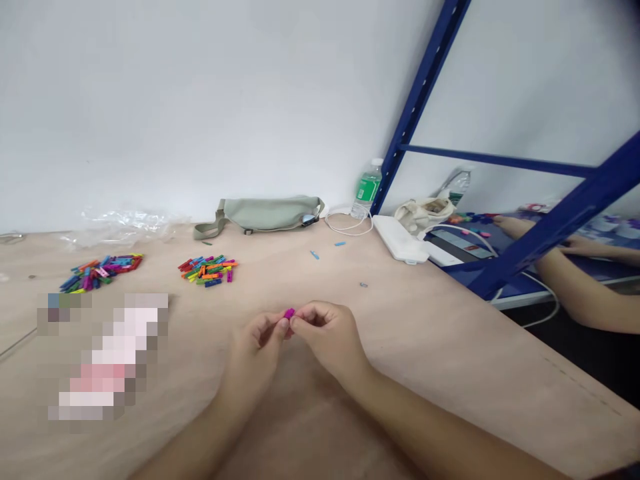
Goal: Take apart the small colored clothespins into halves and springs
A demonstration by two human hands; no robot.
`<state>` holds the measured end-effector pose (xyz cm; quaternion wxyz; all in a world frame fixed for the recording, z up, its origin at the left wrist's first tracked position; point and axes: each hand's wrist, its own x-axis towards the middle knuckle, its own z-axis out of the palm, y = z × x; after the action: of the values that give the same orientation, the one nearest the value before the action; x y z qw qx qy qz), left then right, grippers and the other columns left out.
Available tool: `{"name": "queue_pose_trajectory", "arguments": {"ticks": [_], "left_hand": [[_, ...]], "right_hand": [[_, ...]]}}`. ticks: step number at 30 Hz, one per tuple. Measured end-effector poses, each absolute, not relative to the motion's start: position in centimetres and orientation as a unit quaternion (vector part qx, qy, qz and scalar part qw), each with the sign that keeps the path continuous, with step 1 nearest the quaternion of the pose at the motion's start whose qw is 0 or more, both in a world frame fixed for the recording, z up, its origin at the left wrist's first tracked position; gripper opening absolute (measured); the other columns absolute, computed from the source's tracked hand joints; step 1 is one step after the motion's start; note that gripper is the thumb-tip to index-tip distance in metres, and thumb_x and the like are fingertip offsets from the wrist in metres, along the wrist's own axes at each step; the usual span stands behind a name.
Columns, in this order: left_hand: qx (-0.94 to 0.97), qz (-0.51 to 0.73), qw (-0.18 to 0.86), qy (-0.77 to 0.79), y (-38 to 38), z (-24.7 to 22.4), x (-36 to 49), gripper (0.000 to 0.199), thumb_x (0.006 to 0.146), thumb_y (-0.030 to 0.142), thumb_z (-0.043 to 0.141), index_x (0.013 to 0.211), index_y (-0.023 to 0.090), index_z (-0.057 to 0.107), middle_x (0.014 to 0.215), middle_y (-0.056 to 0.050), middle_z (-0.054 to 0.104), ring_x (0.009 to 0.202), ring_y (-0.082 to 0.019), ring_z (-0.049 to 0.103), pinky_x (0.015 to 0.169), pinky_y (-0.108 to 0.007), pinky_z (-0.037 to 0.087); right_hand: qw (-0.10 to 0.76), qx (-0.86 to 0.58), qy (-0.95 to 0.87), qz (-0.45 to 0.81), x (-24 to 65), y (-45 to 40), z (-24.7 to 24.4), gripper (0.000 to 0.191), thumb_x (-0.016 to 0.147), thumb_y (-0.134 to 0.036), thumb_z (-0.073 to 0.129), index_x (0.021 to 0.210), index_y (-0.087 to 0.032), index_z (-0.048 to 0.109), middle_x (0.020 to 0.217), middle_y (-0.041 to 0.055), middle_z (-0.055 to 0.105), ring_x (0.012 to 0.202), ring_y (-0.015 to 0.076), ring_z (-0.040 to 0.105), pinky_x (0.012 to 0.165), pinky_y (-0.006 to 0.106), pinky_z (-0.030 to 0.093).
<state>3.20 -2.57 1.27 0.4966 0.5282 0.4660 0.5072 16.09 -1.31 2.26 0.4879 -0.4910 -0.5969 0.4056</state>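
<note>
My left hand [255,347] and my right hand [325,333] meet above the plywood table [440,347], their fingertips pinching a small magenta clothespin piece [289,314]. Most of that piece is hidden by my fingers. Farther back on the left lie two heaps of tiny multicoloured clothespins [103,272] [207,270], well apart from both hands. A few small blue pieces [314,255] are scattered nearer the back of the table. Another blue piece [363,285] lies just ahead of my right hand.
A pixelated patch [105,353] covers the table's left side. Along the wall lie a plastic bag [120,227], a sage waist bag [260,215], a water bottle [367,190] and a white power bank [400,239]. Another person's arms [575,280] work behind a blue metal shelf frame [420,93].
</note>
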Motion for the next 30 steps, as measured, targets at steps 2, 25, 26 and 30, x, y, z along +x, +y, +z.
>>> {"name": "queue_pose_trajectory", "arguments": {"ticks": [2,25,26,30], "left_hand": [[0.486,0.513,0.546,0.45,-2.6,1.1,3.4,0.028,0.069,0.035,0.058,0.087,0.016,0.066,0.081,-0.006,0.069,0.073,-0.018,0.061,0.072,-0.029,0.046],[0.344,0.569,0.641,0.383,-2.3,1.0,3.7,0.018,0.062,0.027,0.067,0.074,0.013,0.068,0.082,-0.008,0.069,0.08,-0.018,0.061,0.08,-0.032,0.044],[0.345,0.57,0.639,0.384,-2.3,1.0,3.7,0.019,0.063,0.027,0.066,0.075,0.013,0.068,0.082,-0.008,0.069,0.079,-0.018,0.061,0.079,-0.031,0.044],[0.344,0.566,0.644,0.383,-2.2,1.1,3.6,0.016,0.062,0.026,0.067,0.073,0.014,0.068,0.08,-0.007,0.069,0.076,-0.016,0.061,0.078,-0.029,0.044]], "right_hand": [[0.49,-0.495,-0.595,0.4,16.1,-1.3,2.4,0.014,0.064,-0.023,0.056,0.054,-0.013,0.056,0.055,0.0011,0.058,0.052,0.012,0.052,0.047,0.02,0.043],[0.506,-0.501,-0.636,0.298,15.8,-2.0,3.3,0.013,0.064,-0.022,0.056,0.054,-0.014,0.056,0.052,-0.0013,0.053,0.047,0.0083,0.045,0.042,0.016,0.036],[0.505,-0.5,-0.64,0.293,15.8,-2.0,3.3,0.013,0.064,-0.022,0.056,0.054,-0.014,0.057,0.052,-0.0015,0.053,0.047,0.0083,0.046,0.042,0.016,0.036],[0.498,-0.505,-0.65,0.274,15.8,-2.0,3.3,0.013,0.064,-0.022,0.056,0.053,-0.014,0.056,0.051,-0.0019,0.053,0.048,0.0086,0.047,0.042,0.016,0.036]]}}
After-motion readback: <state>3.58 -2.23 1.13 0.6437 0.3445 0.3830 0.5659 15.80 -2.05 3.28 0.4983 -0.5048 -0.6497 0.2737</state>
